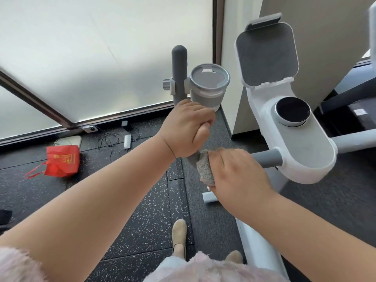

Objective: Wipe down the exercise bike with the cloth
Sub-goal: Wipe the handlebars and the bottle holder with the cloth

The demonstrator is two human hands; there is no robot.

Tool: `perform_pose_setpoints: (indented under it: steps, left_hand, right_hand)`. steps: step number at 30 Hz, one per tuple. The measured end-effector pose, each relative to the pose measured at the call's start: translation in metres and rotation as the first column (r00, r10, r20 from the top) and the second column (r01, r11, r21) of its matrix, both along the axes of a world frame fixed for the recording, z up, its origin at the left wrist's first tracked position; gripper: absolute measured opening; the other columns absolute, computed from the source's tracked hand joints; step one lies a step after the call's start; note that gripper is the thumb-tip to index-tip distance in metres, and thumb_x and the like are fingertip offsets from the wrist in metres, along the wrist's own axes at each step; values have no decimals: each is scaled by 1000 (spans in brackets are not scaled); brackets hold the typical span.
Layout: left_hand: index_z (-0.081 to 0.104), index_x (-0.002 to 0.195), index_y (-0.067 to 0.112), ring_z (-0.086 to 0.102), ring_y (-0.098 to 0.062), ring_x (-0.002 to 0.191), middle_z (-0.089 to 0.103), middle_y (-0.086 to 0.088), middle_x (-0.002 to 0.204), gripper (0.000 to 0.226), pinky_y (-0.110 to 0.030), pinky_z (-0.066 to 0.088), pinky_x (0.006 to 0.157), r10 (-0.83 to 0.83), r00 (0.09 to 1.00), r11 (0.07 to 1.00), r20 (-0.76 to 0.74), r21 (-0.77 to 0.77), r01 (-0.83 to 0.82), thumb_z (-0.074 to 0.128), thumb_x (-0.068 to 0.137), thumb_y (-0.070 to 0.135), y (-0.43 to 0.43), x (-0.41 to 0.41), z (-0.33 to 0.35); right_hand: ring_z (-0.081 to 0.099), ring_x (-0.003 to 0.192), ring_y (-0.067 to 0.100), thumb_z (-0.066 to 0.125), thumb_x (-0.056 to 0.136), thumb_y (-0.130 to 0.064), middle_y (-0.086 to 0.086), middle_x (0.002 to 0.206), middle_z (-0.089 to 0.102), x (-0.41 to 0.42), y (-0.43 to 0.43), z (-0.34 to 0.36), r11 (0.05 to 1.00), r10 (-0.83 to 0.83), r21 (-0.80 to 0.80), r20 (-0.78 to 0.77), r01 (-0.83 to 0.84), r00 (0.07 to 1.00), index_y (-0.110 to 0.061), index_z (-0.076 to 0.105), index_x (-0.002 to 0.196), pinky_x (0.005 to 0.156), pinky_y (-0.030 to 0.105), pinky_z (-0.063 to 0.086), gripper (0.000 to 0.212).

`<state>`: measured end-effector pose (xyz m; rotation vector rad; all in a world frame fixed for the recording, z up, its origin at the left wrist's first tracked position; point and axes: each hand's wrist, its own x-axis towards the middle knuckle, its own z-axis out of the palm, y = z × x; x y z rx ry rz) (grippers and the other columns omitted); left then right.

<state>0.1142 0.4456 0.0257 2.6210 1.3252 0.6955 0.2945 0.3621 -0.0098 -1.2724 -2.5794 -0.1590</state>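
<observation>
Foot: a beige shoe point(179, 234) stood on the speckled floor point(132, 220) at the lower centre, near the bike's low white frame rail. A careless step to the right could catch that rail.
Right hand: the right hand point(238, 169), at the centre of the frame, had its fingers curled down over the cloth and pressed it onto the bar.
Cloth: the grey cloth point(205, 167) sat bunched around the bend of the handlebar point(266, 158), between the two hands.
Left hand: the left hand point(187, 129), just above the cloth, had its fingers clamped round the same bar, apparently steadying it.
Risk, coverage: bunched like that, the cloth probably met the bar with only a small patch. The stretch under the left hand would be missed unless that hand shifted.
Risk, cup holder: the grey cup holder point(207, 86) was clipped to the upright just beyond the left knuckles. A hard upward stroke could knock it or twist its clamp.
Risk, console: the round dial point(293, 113) and the tilted device holder point(266, 51) on the exercise bike point(305, 159), right of centre, could be turned or pushed by a rough wipe.
Floor beyond: a red bag point(63, 161) and loose cables point(114, 139) lay at the left, well apart from the shoe. They would be a trip hazard only if the person moved that way.
</observation>
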Motion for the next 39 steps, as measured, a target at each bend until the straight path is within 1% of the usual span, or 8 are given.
perform_pose_setpoints:
  steps: [3,5,9,12,16,21,30,39]
  left_hand:
    - [56,80,11,45,-24,70,55,2,72,22,-40,39,74,-6,1000,1000,16,-22,6,40,80,25,1,-1,3]
    - [59,82,11,50,-25,75,57,2,75,23,-44,44,80,3,999,1000,32,-26,-2,40,81,24,1,0,4]
    - [68,88,9,63,-31,100,67,-3,89,24,-47,36,120,-7,1000,993,21,115,4,46,82,18,15,-4,11]
    - [70,93,11,64,-32,111,69,-4,98,21,-43,25,126,-11,998,976,-57,216,23,52,83,19,45,-21,28]
    - [71,96,14,63,-32,115,71,-3,108,18,-42,31,120,-73,973,939,-219,315,141,57,87,22,80,-36,46]
    - [70,92,17,66,-32,94,72,0,93,21,-44,45,91,-131,955,896,-265,381,228,55,90,31,104,-36,56]
    - [62,75,20,56,-28,72,60,7,68,17,-42,42,83,-210,971,821,-113,519,238,56,86,30,111,-39,40]
    - [60,73,19,52,-26,67,58,5,66,32,-44,41,83,-321,947,790,-32,543,286,42,96,32,114,-44,38]
  right_hand:
    - [56,63,31,78,71,-26,11,77,58,-27,6,2,997,-59,-51,53,61,997,-9,58,93,58,38,31,34]
    - [59,70,31,71,77,-32,10,83,60,-29,5,-2,996,-44,-77,-10,43,999,-8,61,102,61,41,41,36]
    - [59,107,29,73,76,-32,12,122,63,2,-8,-6,995,81,-55,-43,-83,996,0,51,139,100,44,49,74]
    - [61,108,27,82,71,-34,9,120,64,2,-12,-5,995,10,-94,-64,-17,998,-2,52,139,104,45,47,80]
    - [64,91,30,53,92,-55,10,106,67,-42,-15,4,970,-226,-112,-103,215,969,-2,58,128,87,44,52,64]
    - [66,103,31,16,99,-73,15,122,67,-67,-11,14,906,-374,-245,-87,344,923,3,49,142,89,46,55,93]
    - [62,85,28,48,100,-51,6,97,67,-70,-20,3,888,-459,-85,-170,451,872,-3,62,124,84,44,52,55]
    - [73,80,28,35,95,-56,13,104,72,-124,13,12,735,-678,-109,-101,670,728,1,60,129,64,38,59,71]
